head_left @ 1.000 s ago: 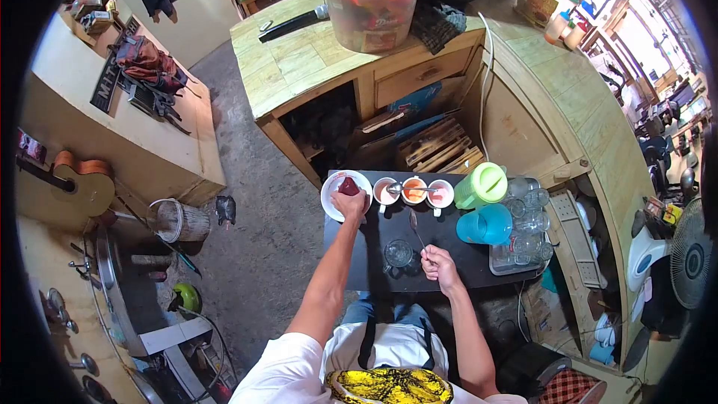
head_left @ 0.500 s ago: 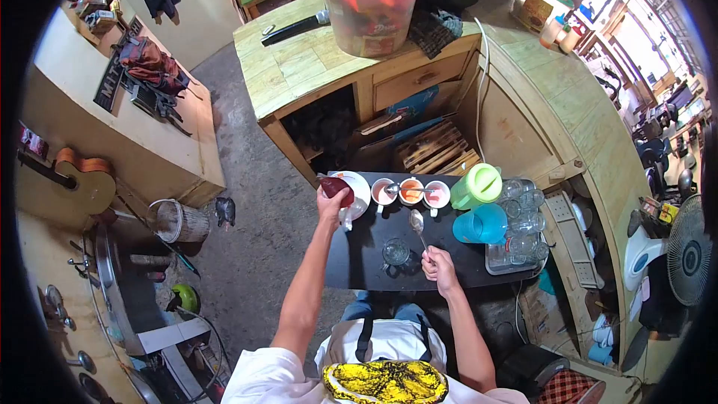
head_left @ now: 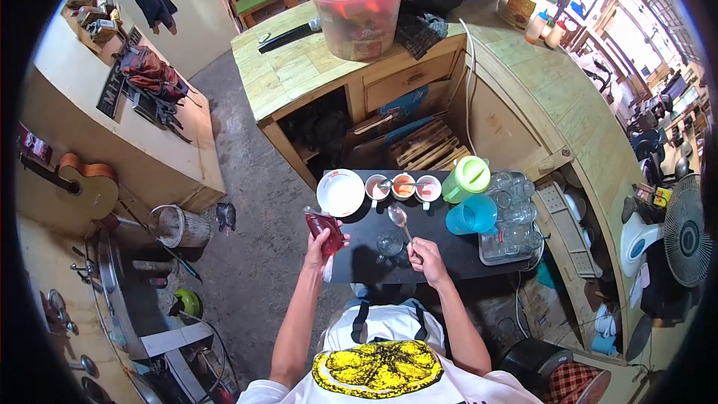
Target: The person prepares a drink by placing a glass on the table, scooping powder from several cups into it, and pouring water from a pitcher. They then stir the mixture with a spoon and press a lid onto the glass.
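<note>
Here the left hand (head_left: 320, 248) is closed around a dark red pouch (head_left: 324, 228), holding it up over the near left edge of the black table (head_left: 441, 254). Just beyond that grip sits an empty white plate (head_left: 340, 192). The right hand (head_left: 423, 258) pinches the handle of a metal spoon (head_left: 399, 218), its bowl raised past a small glass (head_left: 389, 243) standing just left of the fingers.

1. Clear plastic tub with pink lid (head_left: 357, 9), on pale wooden counter (head_left: 299, 67), twelve o'clock.
2. Green plastic jug (head_left: 465, 178) just above blue plastic jug (head_left: 471, 215), three o'clock of black tabletop (head_left: 449, 251).
3. Brown acoustic guitar (head_left: 71, 183), nine o'clock.
4. White electric fan (head_left: 688, 243), three o'clock.
5. Woven basket (head_left: 179, 226), on floor.
</note>
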Available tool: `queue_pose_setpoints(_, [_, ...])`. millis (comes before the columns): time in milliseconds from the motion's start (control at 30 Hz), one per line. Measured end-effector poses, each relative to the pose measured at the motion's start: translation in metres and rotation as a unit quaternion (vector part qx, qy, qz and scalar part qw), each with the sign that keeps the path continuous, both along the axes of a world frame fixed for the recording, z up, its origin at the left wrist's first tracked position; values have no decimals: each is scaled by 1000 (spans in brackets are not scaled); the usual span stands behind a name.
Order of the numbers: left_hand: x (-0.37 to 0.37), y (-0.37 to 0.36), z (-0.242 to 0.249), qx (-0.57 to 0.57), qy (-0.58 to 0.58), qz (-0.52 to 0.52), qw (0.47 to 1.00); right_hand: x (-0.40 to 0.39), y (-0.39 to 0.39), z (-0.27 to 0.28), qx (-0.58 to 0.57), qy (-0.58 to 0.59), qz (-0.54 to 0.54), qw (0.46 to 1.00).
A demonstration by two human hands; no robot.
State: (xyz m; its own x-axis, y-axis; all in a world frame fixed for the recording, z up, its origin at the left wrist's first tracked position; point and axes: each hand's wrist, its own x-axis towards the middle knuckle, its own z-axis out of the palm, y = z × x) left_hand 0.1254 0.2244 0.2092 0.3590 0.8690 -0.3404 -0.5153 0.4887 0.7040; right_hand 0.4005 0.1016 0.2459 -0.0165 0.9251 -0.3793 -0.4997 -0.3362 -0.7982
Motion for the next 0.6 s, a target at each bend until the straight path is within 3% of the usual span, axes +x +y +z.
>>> queue_pose_setpoints(33, [0, -4, 0, 33, 32, -21, 999, -1, -2, 1, -3, -17, -1, 1000])
queue_pose_setpoints(167, [11, -14, 21, 19, -51, -27, 998, -5, -4, -1, 10, -83, -13, 996])
queue_pose_setpoints(300, [27, -16, 36, -62, -17, 21, 998, -10, -9, -1, 31, -97, -26, 994])
queue_pose_setpoints(400, [19, -14, 18, 21, -14, -58, 998, -10, -10, 1, 42, -99, -8, 994])
queue_pose_setpoints(600, [36, -21, 14, -34, -56, 28, 997, -11, -10, 13, 46, -88, 3, 995])
